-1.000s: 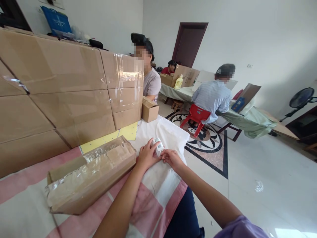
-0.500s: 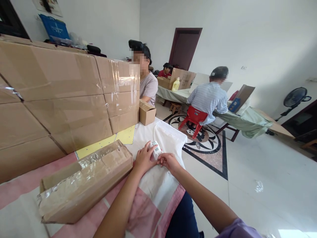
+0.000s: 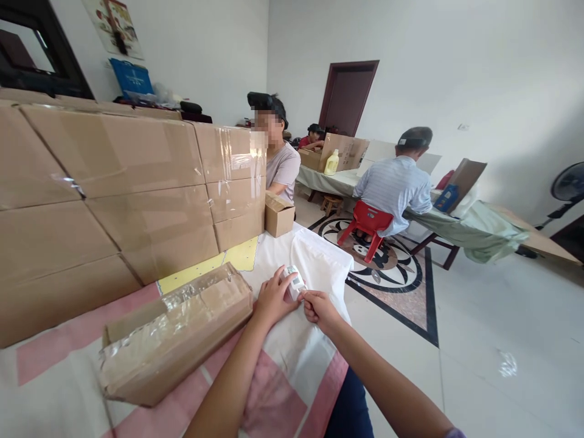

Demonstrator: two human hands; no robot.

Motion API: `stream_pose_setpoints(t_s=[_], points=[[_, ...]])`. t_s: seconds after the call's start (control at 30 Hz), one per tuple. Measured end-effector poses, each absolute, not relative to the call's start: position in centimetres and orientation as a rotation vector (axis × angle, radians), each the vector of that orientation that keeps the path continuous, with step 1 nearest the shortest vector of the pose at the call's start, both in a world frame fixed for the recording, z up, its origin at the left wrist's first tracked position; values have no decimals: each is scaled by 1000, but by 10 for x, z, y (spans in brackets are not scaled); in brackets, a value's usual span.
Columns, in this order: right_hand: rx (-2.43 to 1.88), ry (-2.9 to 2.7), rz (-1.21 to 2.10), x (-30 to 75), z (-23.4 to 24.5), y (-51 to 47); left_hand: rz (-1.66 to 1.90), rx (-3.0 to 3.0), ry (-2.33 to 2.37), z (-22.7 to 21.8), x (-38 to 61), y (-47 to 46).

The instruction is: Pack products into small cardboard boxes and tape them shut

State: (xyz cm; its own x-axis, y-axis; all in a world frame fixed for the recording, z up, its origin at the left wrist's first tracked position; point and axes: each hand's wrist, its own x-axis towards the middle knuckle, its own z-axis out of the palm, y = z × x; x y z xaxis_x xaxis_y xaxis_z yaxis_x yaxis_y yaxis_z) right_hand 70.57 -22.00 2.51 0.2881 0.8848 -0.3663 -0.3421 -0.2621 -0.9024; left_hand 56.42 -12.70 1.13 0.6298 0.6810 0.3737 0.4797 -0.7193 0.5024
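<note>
My left hand (image 3: 272,298) grips a small white device with a little screen (image 3: 294,282), held just above the white cloth on the table (image 3: 296,340). My right hand (image 3: 319,307) pinches the device's near end with fingertips. A long taped cardboard box (image 3: 176,331) lies on the table just left of my left forearm.
A wall of large stacked cardboard cartons (image 3: 114,188) runs along the table's far side, with a small open carton (image 3: 278,214) at its end. A person sits behind it. Further back, other people sit at a cloth-covered table (image 3: 456,216), one on a red chair (image 3: 368,220).
My hands hold the device the same way. The camera has tipped and shifted a little, so everything sits slightly lower and further right in view.
</note>
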Motion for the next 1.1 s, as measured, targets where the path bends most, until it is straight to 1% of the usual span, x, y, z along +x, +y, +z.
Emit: stream_pose_setpoints(t_s=[0.27, 0.5, 0.67, 0.77, 0.87, 0.93, 1.0, 1.1], points=[[-1330, -571, 1453, 718, 30, -220, 801, 2494, 912, 10, 565, -127], [-1413, -564, 1485, 721, 20, -217, 784, 2480, 924, 8, 565, -125], [-1378, -603, 1467, 722, 21, -221, 767, 2489, 906, 7, 566, -126], [-1332, -655, 1400, 716, 24, -227, 849, 2487, 893, 19, 561, -131], [-1291, -726, 1297, 704, 27, -235, 1013, 2395, 809, 47, 548, -147], [-1244, -883, 1215, 693, 31, -241, 1000, 2284, 763, 67, 535, -166], [-1152, -1118, 1126, 681, 39, -247, 914, 2248, 772, 81, 519, -189], [-1045, -1417, 1059, 663, 55, -258, 914, 2333, 857, 87, 492, -221]])
